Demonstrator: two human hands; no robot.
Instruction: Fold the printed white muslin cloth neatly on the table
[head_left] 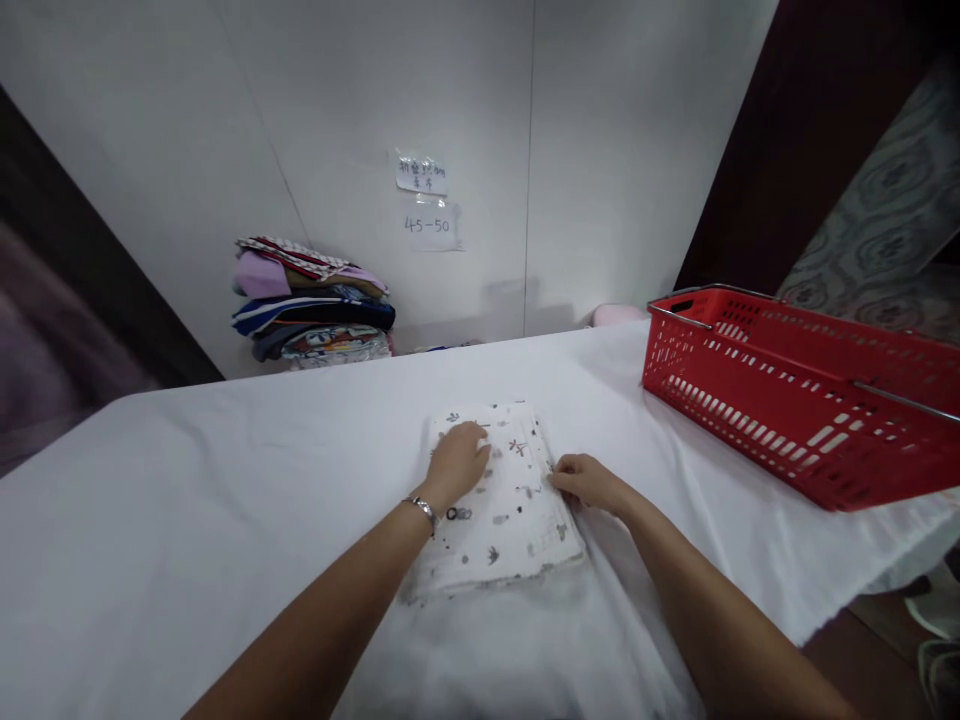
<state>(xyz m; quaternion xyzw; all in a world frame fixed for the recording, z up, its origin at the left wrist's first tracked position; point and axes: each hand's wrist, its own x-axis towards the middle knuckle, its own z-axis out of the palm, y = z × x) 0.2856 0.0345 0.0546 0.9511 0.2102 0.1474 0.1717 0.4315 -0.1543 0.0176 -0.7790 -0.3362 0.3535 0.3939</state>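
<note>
A folded white cloth (510, 520) printed with small grey and brown plant-like figures lies on the white-covered table in front of me. My left hand (459, 462), a silver bracelet or watch at its wrist, rests on the upper left part of the cloth with its fingers stretched out. At the cloth's right edge, my right hand (589, 482) is closed, thumb and fingertips pinching the edge. The fingers of the right hand are partly hidden behind its knuckles.
A red plastic basket (787, 420) with metal handles stands on the table (225, 480) at right. Beyond the far edge, a stack of folded clothes (315, 300) sits against the wall. Two paper signs (431, 225) hang there. Something pink (616, 315) shows behind the table.
</note>
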